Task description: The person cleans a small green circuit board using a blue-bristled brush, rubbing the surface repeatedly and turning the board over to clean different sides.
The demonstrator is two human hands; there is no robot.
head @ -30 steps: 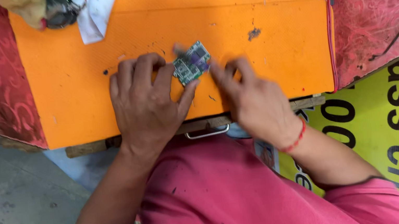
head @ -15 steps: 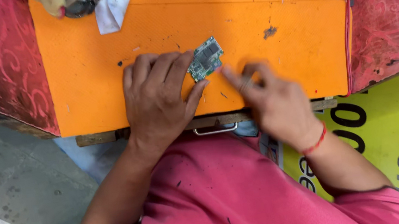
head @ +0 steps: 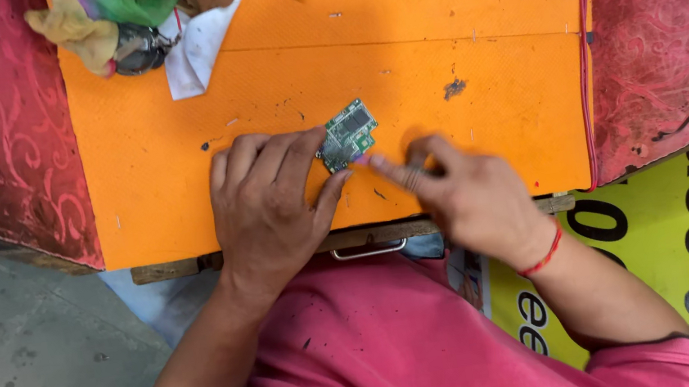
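Left hand (head: 270, 209) and right hand (head: 468, 198) touch a circuit board (head: 347, 134).
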